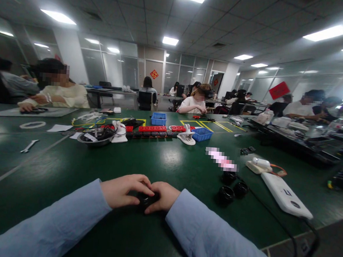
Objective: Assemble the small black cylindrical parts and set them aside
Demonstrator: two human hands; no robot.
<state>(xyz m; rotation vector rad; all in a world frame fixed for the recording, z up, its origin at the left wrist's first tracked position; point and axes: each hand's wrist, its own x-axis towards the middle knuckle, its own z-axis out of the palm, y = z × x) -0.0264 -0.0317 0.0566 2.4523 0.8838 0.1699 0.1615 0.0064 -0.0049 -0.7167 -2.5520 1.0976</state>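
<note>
On the green table (108, 226), a round black part (148, 199) lies between my two hands. My left hand (127, 191) curves round its left side, with the thumb and fingers on it. My right hand (163, 196) grips it from the right, thumb low and fingers partly hidden behind. The underside of the part is hidden. To the right stand more round black parts: one at the back (229, 176), one in front (226, 194) and one at the right (241, 189).
A white power bank (286, 195) with a black cable lies at the right. Further back are a metal bowl (92, 141), blue baskets (202, 135), red power strips (152, 128) and a wrench (29, 146). Several people sit beyond the table.
</note>
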